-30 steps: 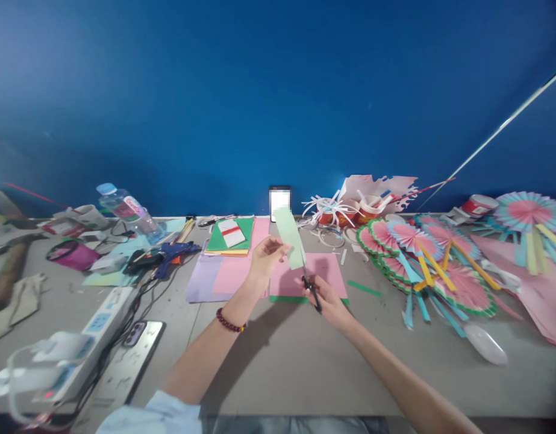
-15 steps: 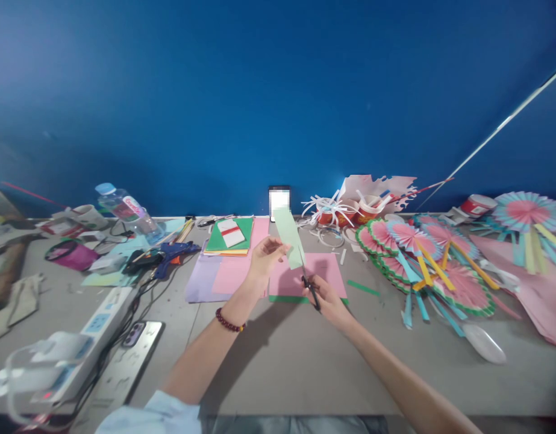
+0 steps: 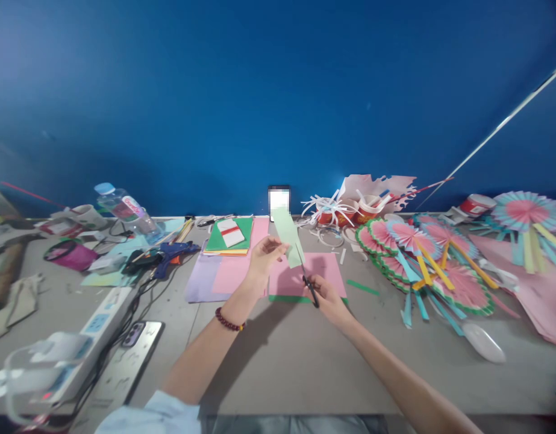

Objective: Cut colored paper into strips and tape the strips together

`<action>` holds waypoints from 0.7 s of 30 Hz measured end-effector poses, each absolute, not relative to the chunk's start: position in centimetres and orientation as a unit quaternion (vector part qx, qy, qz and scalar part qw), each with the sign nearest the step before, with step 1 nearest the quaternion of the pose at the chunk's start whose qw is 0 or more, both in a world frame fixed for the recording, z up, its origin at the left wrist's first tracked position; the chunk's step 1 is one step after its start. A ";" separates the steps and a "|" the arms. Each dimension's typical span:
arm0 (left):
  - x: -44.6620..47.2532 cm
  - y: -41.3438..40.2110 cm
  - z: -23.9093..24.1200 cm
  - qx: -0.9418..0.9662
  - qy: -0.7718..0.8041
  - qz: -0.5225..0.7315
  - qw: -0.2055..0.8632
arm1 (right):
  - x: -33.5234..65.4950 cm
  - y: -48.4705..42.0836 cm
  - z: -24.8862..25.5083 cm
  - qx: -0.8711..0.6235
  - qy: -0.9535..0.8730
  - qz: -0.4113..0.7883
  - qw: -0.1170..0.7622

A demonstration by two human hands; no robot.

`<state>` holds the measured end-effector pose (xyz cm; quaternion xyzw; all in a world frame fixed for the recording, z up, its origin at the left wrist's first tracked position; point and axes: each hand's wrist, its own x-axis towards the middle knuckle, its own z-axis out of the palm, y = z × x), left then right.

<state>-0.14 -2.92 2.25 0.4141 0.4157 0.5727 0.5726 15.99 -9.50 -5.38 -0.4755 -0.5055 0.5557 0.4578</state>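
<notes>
Between finger and thumb, my left hand (image 3: 267, 256) pinches a strip of light green paper (image 3: 287, 235) along its left side. A pair of black-handled scissors (image 3: 311, 291) is in my right hand (image 3: 325, 294), the blades pointing up and reaching the strip's lower right edge. Whether the blades bite into the paper is hard to make out. Both hands are raised over a pink sheet (image 3: 327, 270) with a green edge at its front. On the left wrist sits a dark red bead bracelet (image 3: 229, 321).
Left are a blue glue gun (image 3: 176, 256), a tilted bottle (image 3: 132, 210), a power strip (image 3: 90, 343) and a phone (image 3: 131, 361). Green paper with a white pack (image 3: 231, 232) lies mid-left. Folded paper fans (image 3: 461, 280), a white spoon (image 3: 484, 342) and a green strip (image 3: 362, 287) are right.
My right hand and the scissors have shifted very slightly, with the handles a touch more closed. The left hand and the green strip are nearly where they were.
</notes>
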 end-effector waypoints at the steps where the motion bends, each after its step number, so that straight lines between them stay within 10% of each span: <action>1: -0.1 -2.9 2.2 0.414 0.418 0.571 0.572 | 16.0 -9.5 -5.4 -0.477 -0.506 0.554 0.458; 21: -0.1 -3.0 2.2 0.412 0.441 0.561 0.566 | 16.0 -9.4 -5.3 -0.507 -0.492 0.545 0.452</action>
